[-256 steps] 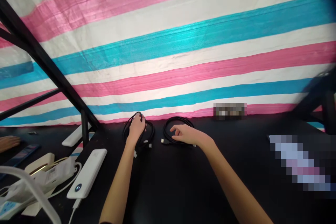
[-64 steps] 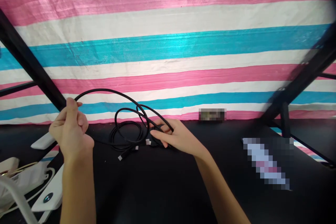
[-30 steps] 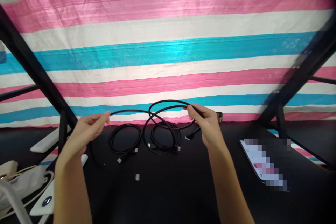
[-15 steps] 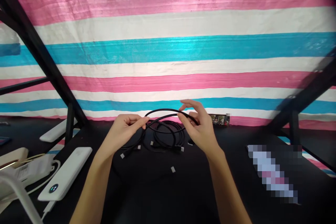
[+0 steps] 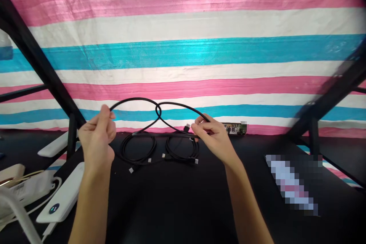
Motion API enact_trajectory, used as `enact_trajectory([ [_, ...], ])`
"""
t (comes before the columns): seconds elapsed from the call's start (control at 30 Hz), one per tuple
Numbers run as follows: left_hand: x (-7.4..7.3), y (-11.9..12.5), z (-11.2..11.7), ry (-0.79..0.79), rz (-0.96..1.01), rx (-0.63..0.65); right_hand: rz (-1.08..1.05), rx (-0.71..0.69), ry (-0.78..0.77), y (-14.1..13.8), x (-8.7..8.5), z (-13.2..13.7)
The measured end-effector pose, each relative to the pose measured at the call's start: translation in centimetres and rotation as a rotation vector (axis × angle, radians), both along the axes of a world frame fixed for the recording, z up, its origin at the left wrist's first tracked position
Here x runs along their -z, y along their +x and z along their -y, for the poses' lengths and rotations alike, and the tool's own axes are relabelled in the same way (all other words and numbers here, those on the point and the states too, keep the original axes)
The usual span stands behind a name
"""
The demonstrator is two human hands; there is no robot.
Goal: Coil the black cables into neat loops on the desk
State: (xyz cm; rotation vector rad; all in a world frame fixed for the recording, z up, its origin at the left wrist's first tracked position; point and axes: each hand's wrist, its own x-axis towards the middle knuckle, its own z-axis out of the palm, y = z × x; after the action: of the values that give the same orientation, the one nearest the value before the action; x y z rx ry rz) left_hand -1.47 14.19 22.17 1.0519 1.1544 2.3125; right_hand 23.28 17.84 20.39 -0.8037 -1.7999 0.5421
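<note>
A black USB cable is stretched between my hands above the table, its loops crossing in the middle. My left hand is raised at the left, its fingers closed on the cable. At the right, my right hand pinches the cable's other side. A loose plug with a metal tip hangs beside the right fingertips. Beneath lie two coiled black cables, a left coil and a right coil, with several metal plugs showing at their front.
A white power bank with a lit display lies left, partly behind my left forearm. Beside it are a white power strip and cords. A lit phone screen leans at the back. A blurred-out object lies right. Black frame bars flank both sides.
My left hand has moved left and up, drawing the cable loops wide apart. My right hand has stayed near its place, fingers now closer together. The loose plug has moved from the front table area.
</note>
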Motion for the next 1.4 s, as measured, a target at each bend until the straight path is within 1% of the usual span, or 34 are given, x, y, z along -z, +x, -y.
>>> enact_trajectory([
  [0.1, -0.5, -1.3, 0.1, 0.073, 0.056, -0.059, 0.019, 0.025, -0.022, 0.9, 0.0, -0.3],
  [0.2, -0.8, -2.4, 0.5, 0.125, 0.092, -0.112, 0.013, 0.106, 0.036, 2.1, 0.3, -1.0],
  [0.3, -1.0, -3.6, 1.0, 0.139, 0.119, -0.21, -0.04, 0.228, 0.065, 3.6, 0.8, -2.1],
  [0.37, -1.2, -4.3, 1.4, 0.122, 0.149, -0.268, -0.09, 0.34, 0.058, 4.7, 1.3, -2.8],
  [0.43, -1.3, -4.9, 1.7, 0.122, 0.165, -0.298, -0.108, 0.463, 0.049, 5.6, 1.8, -3.6],
  [0.5, -1.4, -5.1, 2.0, 0.141, 0.129, -0.28, -0.083, 0.587, 0.073, 6.2, 2.3, -4.2],
  [0.6, -1.5, -4.7, 2.2, 0.187, -0.018, -0.185, -0.024, 0.712, 0.166, 6.4, 3.1, -5.1],
  [0.7, -1.1, -4.2, 2.8, 0.183, -0.193, -0.1, 0.032, 0.755, 0.231, 5.7, 3.6, -5.4],
  [0.83, -0.2, -4.6, 4.0, 0.044, -0.341, -0.039, 0.085, 0.807, 0.267, 4.3, 3.5, -5.0],
  [0.93, 0.2, -5.7, 4.7, -0.04, -0.447, -0.031, 0.079, 0.793, 0.194, 3.4, 3.2, -4.4],
  [1.0, 0.2, -6.2, 5.1, -0.072, -0.548, -0.061, 0.051, 0.761, 0.143, 3.0, 3.1, -4.1],
  [1.07, 0.1, -6.4, 5.3, -0.115, -0.629, -0.113, 0.006, 0.673, 0.114, 2.7, 3.1, -3.9],
  [1.13, -0.1, -6.0, 5.3, -0.161, -0.659, -0.174, -0.021, 0.535, 0.092, 2.3, 3.1, -3.8],
  [1.2, -0.3, -5.4, 5.1, -0.202, -0.65, -0.219, 0.001, 0.409, 0.052, 1.8, 3.0, -3.6],
  [1.27, -0.4, -4.5, 4.6, -0.225, -0.611, -0.243, 0.064, 0.315, -0.007, 1.3, 2.9, -3.4],
  [1.33, -0.6, -3.7, 4.0, -0.196, -0.531, -0.264, 0.12, 0.241, -0.051, 0.9, 2.6, -3.1],
  [1.4, -0.8, -3.3, 3.4, -0.139, -0.423, -0.274, 0.134, 0.213, -0.068, 0.9, 2.5, -3.0],
])
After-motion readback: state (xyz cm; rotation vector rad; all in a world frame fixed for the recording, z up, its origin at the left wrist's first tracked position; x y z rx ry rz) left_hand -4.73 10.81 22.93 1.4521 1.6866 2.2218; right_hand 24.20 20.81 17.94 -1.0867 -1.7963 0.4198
